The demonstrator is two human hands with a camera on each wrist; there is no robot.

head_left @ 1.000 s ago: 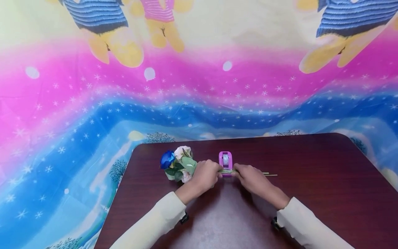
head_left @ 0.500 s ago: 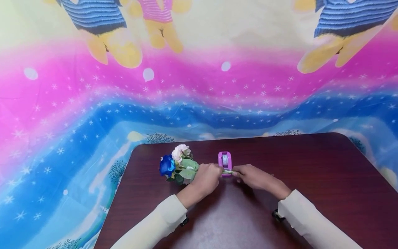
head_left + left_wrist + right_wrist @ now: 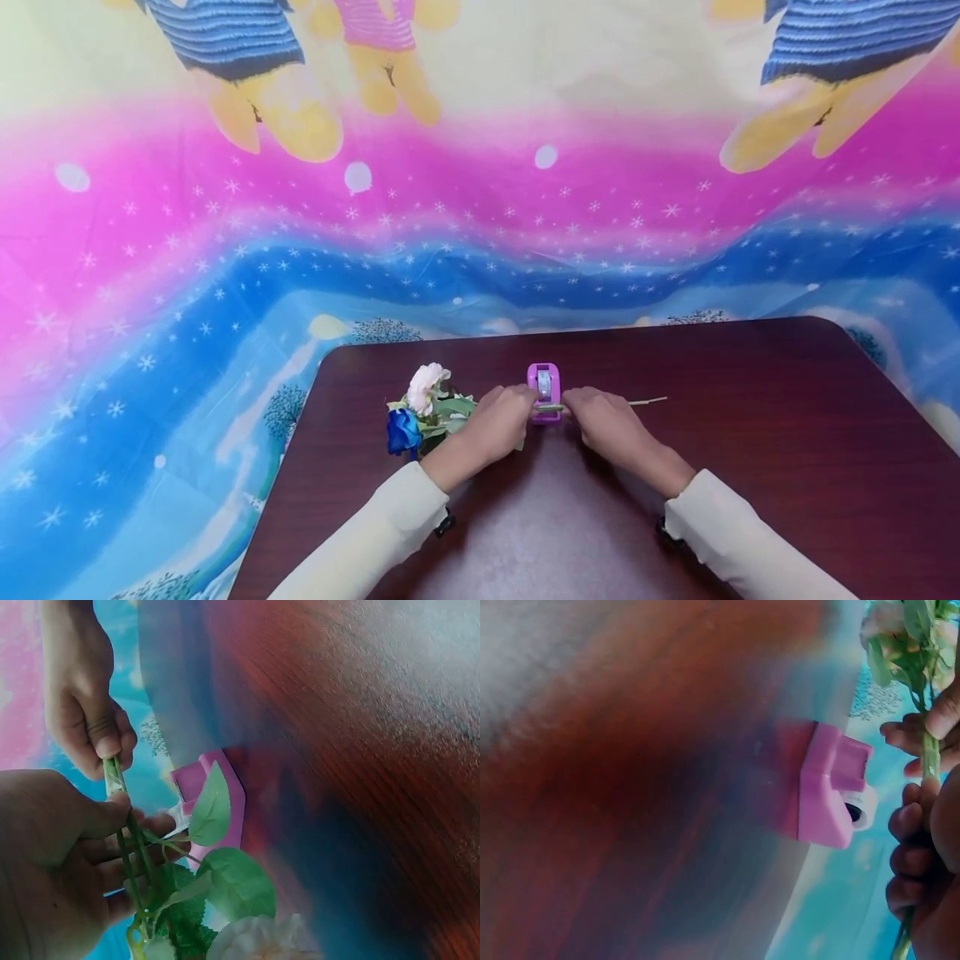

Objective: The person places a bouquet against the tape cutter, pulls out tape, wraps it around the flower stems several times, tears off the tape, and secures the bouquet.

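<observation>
You are gripping the flower stems [image 3: 551, 407] with both fists just in front of the pink tape dispenser [image 3: 544, 382] on the table [image 3: 750, 433], left hand [image 3: 497, 421] by the blooms, right hand [image 3: 600, 421] toward the cut ends. This looks like binding them with tape, which calls for holding the bundle tight. Since a second ago the bunch is rolling: the blue rose [image 3: 402, 432] is now lying below the white one.

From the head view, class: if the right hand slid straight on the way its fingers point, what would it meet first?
Probably the pink tape dispenser, just beyond the right hand, which grips the flower stems; depth is unclear.
</observation>
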